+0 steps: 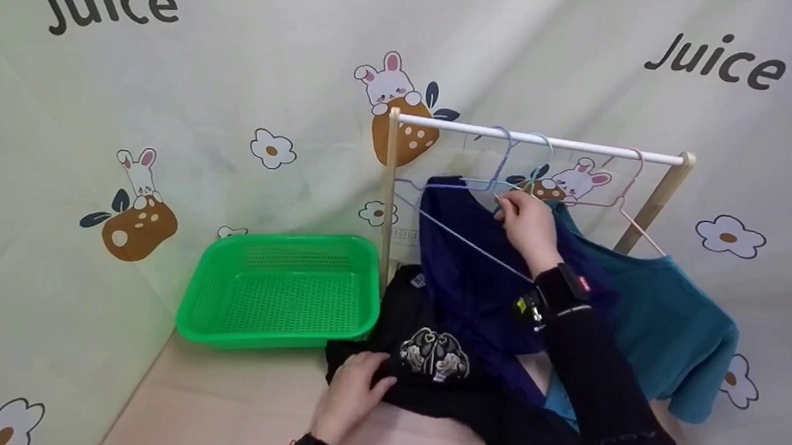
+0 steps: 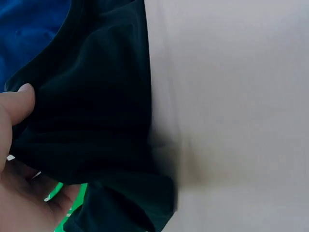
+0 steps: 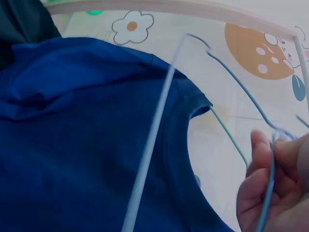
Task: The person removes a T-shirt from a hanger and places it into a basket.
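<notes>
My right hand (image 1: 530, 224) pinches the blue-purple hanger (image 3: 239, 82) just below its hook, which loops over the white rail (image 1: 449, 126). No garment is on that hanger. A navy T-shirt (image 1: 458, 257) hangs close behind it on a light green hanger (image 1: 544, 157). Low at the front, my left hand (image 1: 355, 386) holds the edge of a black garment (image 1: 494, 414) with a pale embroidered patch (image 1: 435, 355). In the left wrist view the thumb lies on top of the black cloth (image 2: 96, 96) and the other fingers are underneath.
A teal T-shirt (image 1: 670, 314) hangs on a pink hanger (image 1: 636, 180) at the right of the wooden-ended rack (image 1: 391, 178). Left of the rack stands a green plastic basket (image 1: 276, 338). Behind everything is a printed curtain (image 1: 236, 76).
</notes>
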`<state>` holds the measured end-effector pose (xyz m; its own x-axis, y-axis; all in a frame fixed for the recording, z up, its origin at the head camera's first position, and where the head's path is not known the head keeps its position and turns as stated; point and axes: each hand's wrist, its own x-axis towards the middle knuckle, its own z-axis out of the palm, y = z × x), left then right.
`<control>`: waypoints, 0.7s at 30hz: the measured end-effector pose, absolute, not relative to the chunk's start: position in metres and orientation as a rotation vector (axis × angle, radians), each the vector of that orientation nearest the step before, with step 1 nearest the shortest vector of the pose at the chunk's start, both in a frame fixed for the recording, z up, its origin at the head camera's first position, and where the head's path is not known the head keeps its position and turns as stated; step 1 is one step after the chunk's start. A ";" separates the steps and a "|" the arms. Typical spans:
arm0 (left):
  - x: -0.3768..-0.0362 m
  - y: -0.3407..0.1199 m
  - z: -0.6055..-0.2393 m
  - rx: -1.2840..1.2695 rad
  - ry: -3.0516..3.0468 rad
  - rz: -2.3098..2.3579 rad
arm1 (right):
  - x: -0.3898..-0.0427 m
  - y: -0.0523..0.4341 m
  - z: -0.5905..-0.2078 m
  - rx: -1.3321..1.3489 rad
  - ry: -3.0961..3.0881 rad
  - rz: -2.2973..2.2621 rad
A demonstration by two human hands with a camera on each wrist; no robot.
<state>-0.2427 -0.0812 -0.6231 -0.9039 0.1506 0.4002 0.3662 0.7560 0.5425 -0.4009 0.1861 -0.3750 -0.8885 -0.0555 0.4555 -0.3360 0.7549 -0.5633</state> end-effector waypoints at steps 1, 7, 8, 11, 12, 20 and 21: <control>-0.243 -0.080 -0.624 -0.396 -2.633 -0.914 | -0.401 0.186 -0.376 0.314 -2.559 0.925; -0.246 -0.073 -0.632 -0.395 -2.680 -0.926 | -0.399 0.186 -0.383 0.413 -2.637 0.787; -0.247 -0.071 -0.634 -0.394 -2.685 -0.918 | -0.398 0.186 -0.385 0.424 -2.641 0.750; -0.250 -0.067 -0.638 -0.387 -2.692 -0.882 | -0.395 0.187 -0.390 0.450 -2.644 0.675; -0.251 -0.065 -0.639 -0.385 -2.695 -0.870 | -0.394 0.187 -0.392 0.456 -2.639 0.659; -0.260 -0.051 -0.649 -0.384 -2.703 -0.810 | -0.382 0.198 -0.415 0.575 -2.490 0.519; -0.261 -0.050 -0.650 -0.381 -2.718 -0.810 | -0.381 0.199 -0.417 0.591 -2.471 0.495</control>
